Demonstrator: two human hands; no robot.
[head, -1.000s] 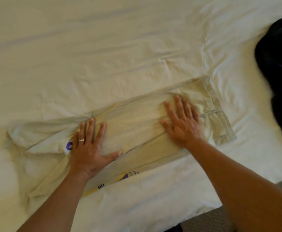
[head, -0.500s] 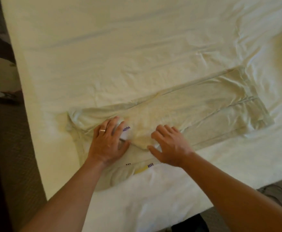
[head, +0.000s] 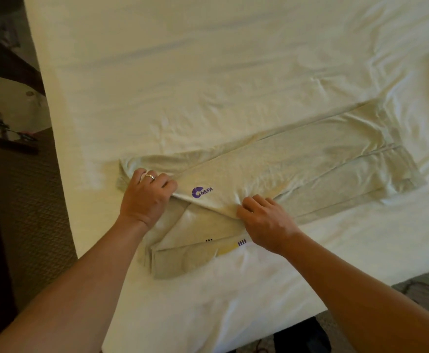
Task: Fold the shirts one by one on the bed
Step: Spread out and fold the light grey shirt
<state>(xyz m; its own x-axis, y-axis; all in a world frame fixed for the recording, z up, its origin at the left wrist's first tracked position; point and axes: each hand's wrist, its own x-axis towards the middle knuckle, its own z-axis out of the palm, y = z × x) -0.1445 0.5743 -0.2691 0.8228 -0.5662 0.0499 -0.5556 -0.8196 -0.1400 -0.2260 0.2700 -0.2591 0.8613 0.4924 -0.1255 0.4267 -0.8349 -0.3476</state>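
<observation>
The shirt [head: 272, 171] has a purple logo [head: 202, 192] printed on it. The logo is a round purple shape, and next to it are purple letters that look like "NEPA". This print sits on the folded top layer of the shirt, between the left hand [head: 146, 197] and the right hand [head: 266, 221]. Lower down, near the edge of the shirt, there are some small dark dots [head: 208, 240], a few short purple bars [head: 241, 242] and a bit of yellow print [head: 227, 249]. These are too small to read.
</observation>
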